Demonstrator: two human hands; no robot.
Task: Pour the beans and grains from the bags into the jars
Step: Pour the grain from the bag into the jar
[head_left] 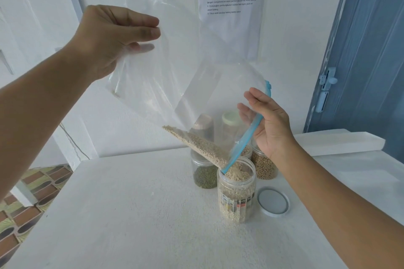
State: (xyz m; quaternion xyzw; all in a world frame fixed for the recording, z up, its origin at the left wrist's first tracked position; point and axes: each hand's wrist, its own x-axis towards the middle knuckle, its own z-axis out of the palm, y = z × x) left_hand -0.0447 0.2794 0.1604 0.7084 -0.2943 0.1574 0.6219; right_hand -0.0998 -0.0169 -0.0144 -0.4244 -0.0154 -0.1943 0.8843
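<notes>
The left hand (109, 37) pinches the raised bottom of a clear bag (175, 67) between curled fingers; the right hand (269, 124) grips its blue zip edge. Pale grains (196, 144) slide into the open jar (236, 192) on the tabletop (131, 214). Its lid (272, 201) lies beside it, and jars of green beans (205, 176) and tan beans (263, 167) stand behind.

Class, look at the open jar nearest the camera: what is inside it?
The front jar holds pale grains almost to its rim, with the bag corner and blue zipper edge dipping into its mouth. A label hides part of the contents.
</notes>
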